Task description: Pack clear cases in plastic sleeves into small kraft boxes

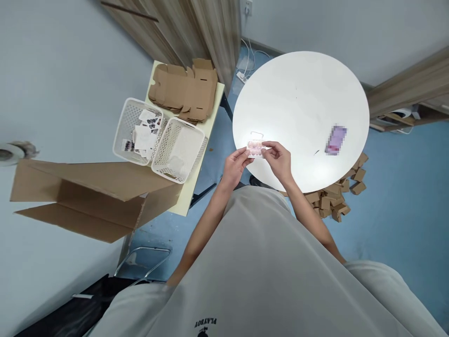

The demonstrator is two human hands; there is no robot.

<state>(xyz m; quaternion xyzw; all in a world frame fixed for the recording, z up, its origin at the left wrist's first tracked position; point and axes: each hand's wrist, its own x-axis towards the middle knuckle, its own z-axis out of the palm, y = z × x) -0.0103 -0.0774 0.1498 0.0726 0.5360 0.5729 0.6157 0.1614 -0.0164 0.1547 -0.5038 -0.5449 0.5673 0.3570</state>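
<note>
Both hands hold a small flat pack (255, 150) with rows of pink pieces over the near edge of the round white table (301, 93). My left hand (234, 167) pinches its left end between thumb and fingers. At the right end, the thumb and fingers of my right hand (279, 160) close on the pack. Just beyond it lies a thin, pale, frame-like piece (257, 134), too faint to name. What the pink pieces are is too small to tell.
A blurred purple item (336, 139) lies at the table's right. Small brown boxes (331, 199) are heaped on the floor below. On a side table, flattened cardboard boxes (185, 89) lie behind two white baskets, one basket (122, 126) holding cards. A large open carton (94, 196) stands left.
</note>
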